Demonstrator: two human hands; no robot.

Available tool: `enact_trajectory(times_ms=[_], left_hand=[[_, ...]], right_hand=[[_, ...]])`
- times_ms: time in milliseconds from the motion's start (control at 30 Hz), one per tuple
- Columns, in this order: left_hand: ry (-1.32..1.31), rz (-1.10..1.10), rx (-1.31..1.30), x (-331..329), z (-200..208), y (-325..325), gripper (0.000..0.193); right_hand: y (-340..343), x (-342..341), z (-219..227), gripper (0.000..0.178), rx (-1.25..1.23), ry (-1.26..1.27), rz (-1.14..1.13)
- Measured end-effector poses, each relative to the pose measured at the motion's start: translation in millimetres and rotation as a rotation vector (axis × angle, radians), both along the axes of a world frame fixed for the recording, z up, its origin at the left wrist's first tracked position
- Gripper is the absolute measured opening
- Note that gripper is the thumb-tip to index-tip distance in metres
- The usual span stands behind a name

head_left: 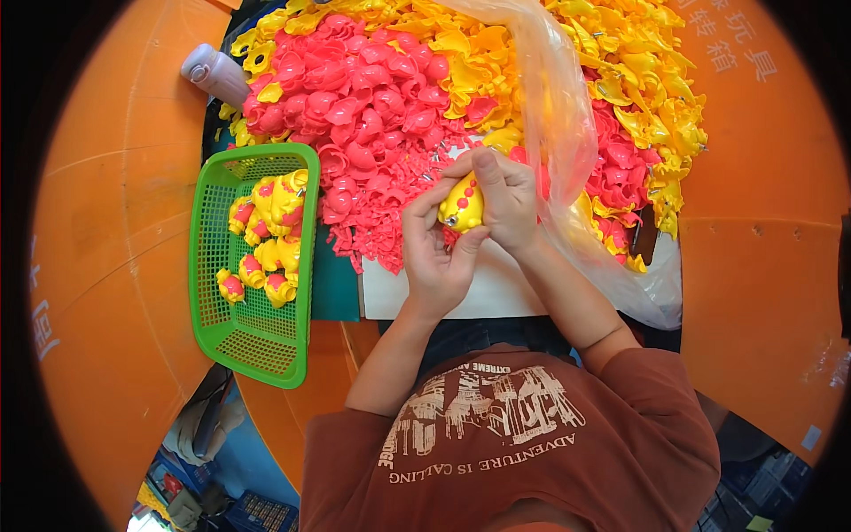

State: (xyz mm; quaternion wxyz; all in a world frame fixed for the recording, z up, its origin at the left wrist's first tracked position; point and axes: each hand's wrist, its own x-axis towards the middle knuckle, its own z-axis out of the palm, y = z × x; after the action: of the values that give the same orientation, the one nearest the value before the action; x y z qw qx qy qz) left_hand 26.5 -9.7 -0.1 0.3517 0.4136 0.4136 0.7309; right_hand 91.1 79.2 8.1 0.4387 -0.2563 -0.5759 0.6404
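Observation:
Between my two hands is a small yellow plastic toy body (463,206) with a row of red dots down its front and a small metal piece at its lower end. My left hand (432,257) cups it from the left and below, thumb against its lower side. From the right, my right hand (503,197) grips its upper side with the thumb raised and fingers curled behind. A heap of glossy pink-red plastic shells (372,97) lies just beyond my hands. Smaller pink pieces (372,222) are scattered beside my left wrist.
A green mesh basket (306,266) at the left holds several yellow-and-red toy bodies (275,208). Yellow shells (651,97) pile up at the back and right. A clear plastic bag (554,115) drapes over the heap. A pale lilac bottle (217,73) stands at far left. Orange panels (753,266) flank the table.

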Motion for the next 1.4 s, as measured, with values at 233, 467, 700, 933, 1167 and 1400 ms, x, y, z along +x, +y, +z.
enact_trajectory(times_ms=[233, 467, 700, 933, 1167, 1400], left_hand=[[0.102, 0.128, -0.067, -4.8, -4.6, 2.9, 0.053], [0.056, 0.152, -0.116, -14.5, -10.7, 3.0, 0.070], [0.324, 0.270, -0.219, -2.7, -9.4, 6.9, 0.062], [0.011, 0.108, -0.163, -13.2, -14.2, 6.8, 0.056], [0.056, 0.046, -0.198, -12.4, -13.1, -5.1, 0.052], [0.277, 0.002, -0.221, -25.4, -14.0, -15.2, 0.047]], right_hand=[[1.1, -11.6, -2.6, 0.041, -0.415, 0.176, -0.005], [16.8, -10.3, -6.2, 0.037, -0.826, 0.339, -0.084], [20.2, -19.2, -26.1, 0.033, -0.980, 0.370, -0.029], [11.0, -8.3, -10.7, 0.048, -0.095, -0.051, -0.186], [9.8, -13.8, -14.0, 0.063, 0.137, -0.145, -0.253], [15.9, -6.7, -3.9, 0.044, 0.801, -0.136, -0.122]])
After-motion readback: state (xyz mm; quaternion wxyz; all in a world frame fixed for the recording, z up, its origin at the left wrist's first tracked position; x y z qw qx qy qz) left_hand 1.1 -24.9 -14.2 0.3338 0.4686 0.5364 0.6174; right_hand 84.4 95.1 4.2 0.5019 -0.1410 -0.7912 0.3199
